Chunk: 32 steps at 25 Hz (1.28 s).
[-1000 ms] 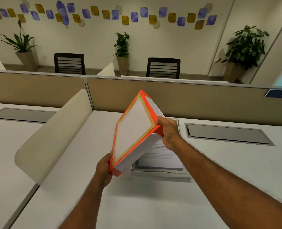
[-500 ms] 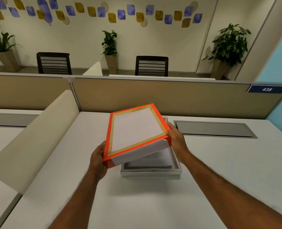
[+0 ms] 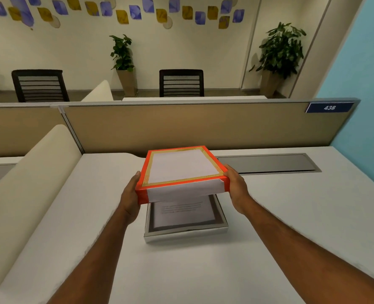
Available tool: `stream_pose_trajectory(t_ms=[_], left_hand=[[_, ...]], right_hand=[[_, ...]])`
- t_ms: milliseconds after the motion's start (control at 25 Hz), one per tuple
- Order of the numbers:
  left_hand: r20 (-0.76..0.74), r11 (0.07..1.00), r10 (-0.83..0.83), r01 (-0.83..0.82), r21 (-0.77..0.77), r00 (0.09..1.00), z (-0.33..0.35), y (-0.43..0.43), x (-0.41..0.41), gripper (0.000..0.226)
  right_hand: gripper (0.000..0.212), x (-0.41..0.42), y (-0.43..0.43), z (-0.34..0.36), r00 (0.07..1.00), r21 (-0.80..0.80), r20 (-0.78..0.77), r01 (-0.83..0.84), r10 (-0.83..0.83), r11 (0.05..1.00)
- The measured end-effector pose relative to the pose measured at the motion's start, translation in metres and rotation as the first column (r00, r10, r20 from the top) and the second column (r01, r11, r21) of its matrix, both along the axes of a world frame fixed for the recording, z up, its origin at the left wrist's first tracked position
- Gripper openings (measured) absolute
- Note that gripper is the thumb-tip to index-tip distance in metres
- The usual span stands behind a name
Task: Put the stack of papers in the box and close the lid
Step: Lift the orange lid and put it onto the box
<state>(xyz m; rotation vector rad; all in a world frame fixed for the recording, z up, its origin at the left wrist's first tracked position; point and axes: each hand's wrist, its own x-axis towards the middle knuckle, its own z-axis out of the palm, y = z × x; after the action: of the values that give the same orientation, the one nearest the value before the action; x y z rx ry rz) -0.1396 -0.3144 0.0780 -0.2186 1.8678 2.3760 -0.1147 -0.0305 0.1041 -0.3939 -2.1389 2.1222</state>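
An orange-edged lid [image 3: 181, 167] with a white top and gold border hangs nearly level above the open box [image 3: 186, 234], which is grey-white and sits on the white desk. My left hand [image 3: 130, 198] grips the lid's left side and my right hand [image 3: 236, 187] grips its right side. Inside the box lies the stack of papers [image 3: 181, 212], its top sheet showing a few printed lines. The lid covers the far half of the box from view.
A cream curved divider [image 3: 28, 189] stands to the left of the desk. A tan partition [image 3: 181, 126] with a blue 438 label runs along the back. A grey cable flap [image 3: 267, 163] is set into the desk behind the box.
The lid has swung from steeply tilted on edge to nearly flat and has come down over the box. Both hands stayed on its sides.
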Motion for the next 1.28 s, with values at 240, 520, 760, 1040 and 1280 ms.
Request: stream_pose_trajectory(t_ms=[240,520,760,1040,1280], left_hand=[[0.028,0.997,-0.023,0.025,-0.069,0.999,-0.018,0.014,-0.002,0.035],[0.009,0.928,-0.097,0.093,-0.362,0.995,-0.067,0.005,0.025,0.040],[0.016,0.823,-0.118,0.107,-0.558,0.993,-0.103,-0.001,0.046,0.052],[0.010,0.799,-0.157,0.133,-0.587,0.988,-0.119,-0.004,0.050,0.057],[-0.003,0.785,-0.147,0.115,-0.609,0.989,-0.130,-0.006,0.051,0.058]], right_hand=[[0.017,-0.003,0.018,-0.027,0.999,0.080,0.040,0.004,-0.007,0.997],[0.040,0.013,0.017,-0.070,0.981,0.131,0.163,-0.132,0.110,0.983],[0.056,0.034,0.024,-0.096,0.936,0.108,0.264,-0.269,0.233,0.957],[0.059,0.042,0.025,-0.115,0.946,0.133,0.224,-0.266,0.232,0.955],[0.061,0.039,0.027,-0.133,0.957,0.191,0.207,-0.243,0.203,0.951]])
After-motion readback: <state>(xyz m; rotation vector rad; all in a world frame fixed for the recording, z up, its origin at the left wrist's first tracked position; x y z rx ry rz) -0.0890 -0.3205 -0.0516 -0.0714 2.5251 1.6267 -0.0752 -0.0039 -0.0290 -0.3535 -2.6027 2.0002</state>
